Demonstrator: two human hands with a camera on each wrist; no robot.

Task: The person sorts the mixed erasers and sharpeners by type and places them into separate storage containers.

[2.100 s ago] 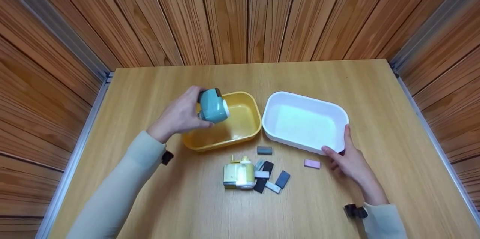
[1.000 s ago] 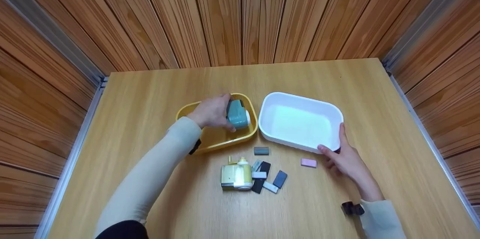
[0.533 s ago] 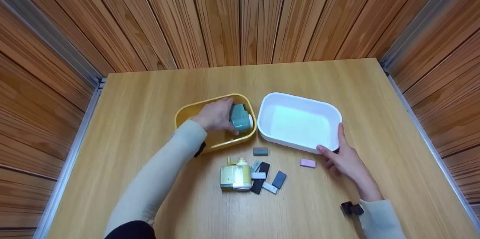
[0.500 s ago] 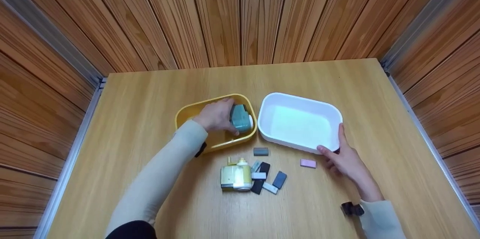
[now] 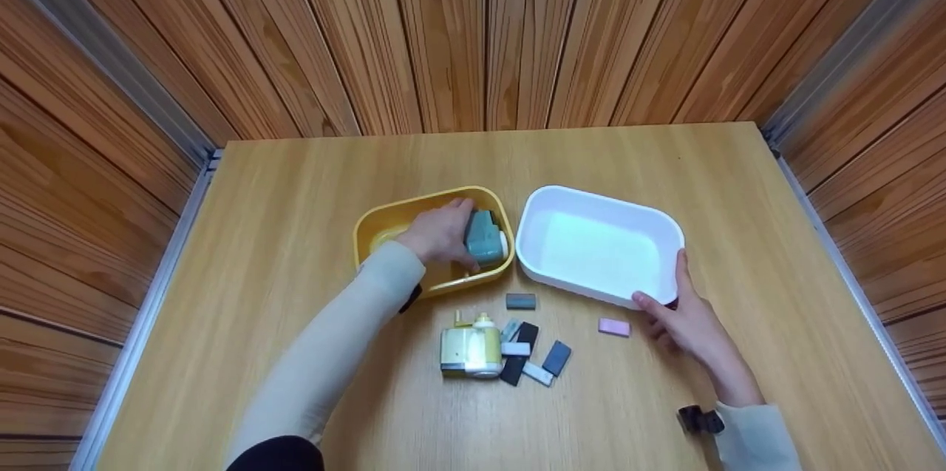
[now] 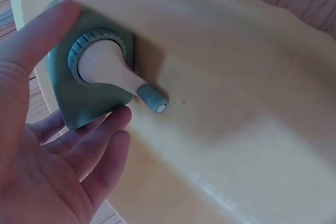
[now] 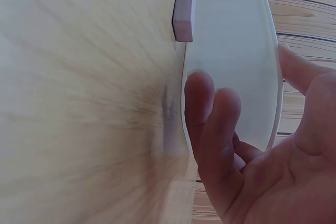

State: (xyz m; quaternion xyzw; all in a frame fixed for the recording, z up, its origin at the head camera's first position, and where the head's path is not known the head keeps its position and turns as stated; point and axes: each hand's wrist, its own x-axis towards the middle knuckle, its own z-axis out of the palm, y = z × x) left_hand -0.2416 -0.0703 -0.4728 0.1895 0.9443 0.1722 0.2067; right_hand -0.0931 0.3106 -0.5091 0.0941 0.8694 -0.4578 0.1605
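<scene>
My left hand [image 5: 440,233] reaches into the yellow bin [image 5: 363,234] and grips a teal pencil sharpener [image 5: 484,238] at its right end. In the left wrist view the sharpener's crank handle [image 6: 105,64] points into the bin, with the thumb on one side of the body and fingers on the other. My right hand [image 5: 691,327] holds the near right corner of the white bin [image 5: 599,245], thumb at the rim. In the right wrist view some fingers curl beside the bin's wall [image 7: 231,35]. A pink eraser [image 5: 614,327] lies close to that hand.
A yellow crank pencil sharpener [image 5: 471,349] stands in front of the bins. Beside it lie several erasers, among them a black one [image 5: 510,371], a dark blue one [image 5: 557,358] and a white one [image 5: 515,348]. A grey eraser [image 5: 521,301] lies nearer the bins.
My left hand has carried the teal pencil sharpener rightward and down into the yellow bin, to its right end. My right hand keeps its hold on the white bin. The head view has shifted slightly.
</scene>
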